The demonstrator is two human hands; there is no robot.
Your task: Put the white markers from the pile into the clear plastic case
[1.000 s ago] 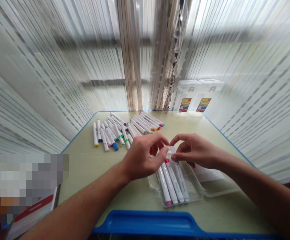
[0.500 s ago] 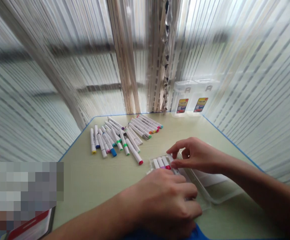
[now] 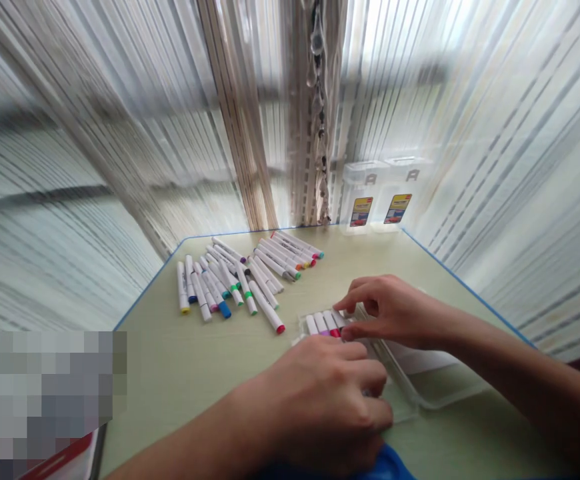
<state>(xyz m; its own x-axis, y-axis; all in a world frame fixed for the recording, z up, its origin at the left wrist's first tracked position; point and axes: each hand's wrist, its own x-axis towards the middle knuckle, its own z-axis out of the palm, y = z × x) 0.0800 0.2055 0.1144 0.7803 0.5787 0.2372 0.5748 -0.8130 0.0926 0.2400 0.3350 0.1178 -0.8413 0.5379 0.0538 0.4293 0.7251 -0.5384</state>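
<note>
A clear plastic case (image 3: 400, 373) lies open on the table in front of me. Several white markers (image 3: 323, 322) with coloured bands lie side by side in it, their near ends covered by my left hand. My right hand (image 3: 387, 310) pinches the far end of another white marker (image 3: 339, 319) at the right of this row, between thumb and fingers. Over the near part of the case, my left hand (image 3: 333, 393) is closed with its fingers curled. Its fingertips are hidden, so what it grips does not show.
Loose white markers (image 3: 230, 277) with coloured ends are spread on the pale green table (image 3: 170, 387). Two clear cases (image 3: 360, 193) with labels stand upright at the back right. A string curtain (image 3: 270, 133) hangs behind the table. Something blue (image 3: 390, 463) shows at the near edge.
The marker in my right hand has gone down, closer in line with the row in the case. My left hand has barely moved. The whole view has shifted slightly.
</note>
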